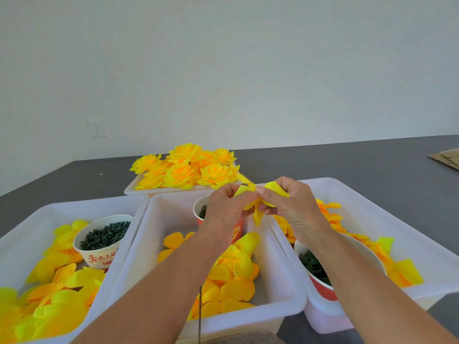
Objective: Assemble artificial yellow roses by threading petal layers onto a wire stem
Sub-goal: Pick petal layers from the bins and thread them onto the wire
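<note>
1. Writing: the paper cup (102,245) in the left bin (29,219) carries red Chinese characters on its white side; the first three read 舌尖上, the rest is cut off by the bin wall. A second red cup (238,230) in the middle bin (285,276) shows part of a character, not legible.
2. Left bin: holds loose yellow and orange petal layers (52,301) and the lettered cup, which is filled with small dark green pieces (105,235).
3. Middle bin: holds loose petal pieces (233,276) and the red cup at the far end, largely hidden behind the left hand.
4. Right bin (397,219): holds petals (392,266) along its far side and a red-and-white cup (323,274) of dark green parts, partly under the right forearm.
5. Far tray (129,189): piled with finished yellow roses (188,167).
6. Hands: the left hand (224,207) and right hand (290,204) meet above the middle bin, both with fingers curled, pinching one yellow petal layer (257,209) between them.
7. A thin dark wire stem (200,316) stands upright at the near edge of the middle bin, apart from both hands.
8. Surroundings: dark grey table (347,160), white wall with a socket (96,129), cardboard (447,158) at far right.
</note>
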A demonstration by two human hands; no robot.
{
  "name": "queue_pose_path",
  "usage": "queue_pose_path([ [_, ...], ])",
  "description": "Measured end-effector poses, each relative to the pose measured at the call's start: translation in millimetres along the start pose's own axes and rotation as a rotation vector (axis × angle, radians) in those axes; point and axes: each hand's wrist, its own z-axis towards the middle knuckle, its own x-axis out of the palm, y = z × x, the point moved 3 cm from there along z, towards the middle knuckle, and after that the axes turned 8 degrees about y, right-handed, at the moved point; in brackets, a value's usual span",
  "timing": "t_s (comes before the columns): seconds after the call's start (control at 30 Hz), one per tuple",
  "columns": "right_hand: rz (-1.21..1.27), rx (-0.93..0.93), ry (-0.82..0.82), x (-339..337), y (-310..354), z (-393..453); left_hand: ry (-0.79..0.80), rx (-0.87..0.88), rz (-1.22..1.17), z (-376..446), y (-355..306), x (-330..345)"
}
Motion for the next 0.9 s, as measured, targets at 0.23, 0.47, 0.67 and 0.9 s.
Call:
queue_pose_path([
  [0.23,-0.048,-0.006,-0.065,-2.3,0.8,1.2,-0.006,0.035,0.095,1.0,0.4,-2.2],
  [0.47,-0.039,0.010,-0.115,-4.1,2.9,0.4,0.071,0.028,0.193,-2.4,-1.3,4.7],
  [0.67,0.043,0.152,-0.057,-5.1,-1.6,0.6,0.209,-0.004,0.238,-5.0,-3.0,6.9],
  [0.9,0.042,0.182,-0.007,-2.9,0.0,-0.2,0.194,-0.060,0.254,-5.3,-1.0,4.2],
])
